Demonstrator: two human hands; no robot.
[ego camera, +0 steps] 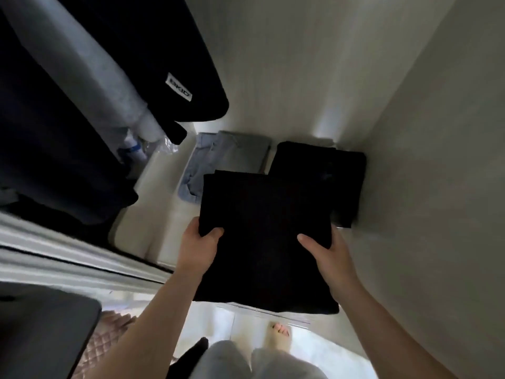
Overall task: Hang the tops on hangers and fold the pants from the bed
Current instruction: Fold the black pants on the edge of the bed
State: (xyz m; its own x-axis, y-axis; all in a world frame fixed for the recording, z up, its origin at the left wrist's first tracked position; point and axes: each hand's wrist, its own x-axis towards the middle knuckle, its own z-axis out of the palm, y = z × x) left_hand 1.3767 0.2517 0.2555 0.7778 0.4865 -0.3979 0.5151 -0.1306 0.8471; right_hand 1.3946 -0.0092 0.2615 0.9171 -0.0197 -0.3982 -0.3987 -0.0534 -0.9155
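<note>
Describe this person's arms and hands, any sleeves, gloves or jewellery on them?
Nothing worn shows. The left hand and right hand are bare, with no gloves, rings or bracelets on the parts in view. The left forearm and right forearm are bare down to the frame's bottom edge, with no sleeve or watch. The right thumbnail looks short and unpainted.

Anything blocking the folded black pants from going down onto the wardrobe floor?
Nothing visible. Left hand and right hand grip the folded black pants above the wardrobe floor. A grey-blue pile and a black pile lie just beyond, hanging clothes off to the left. The spot directly under the pants is hidden.
</note>
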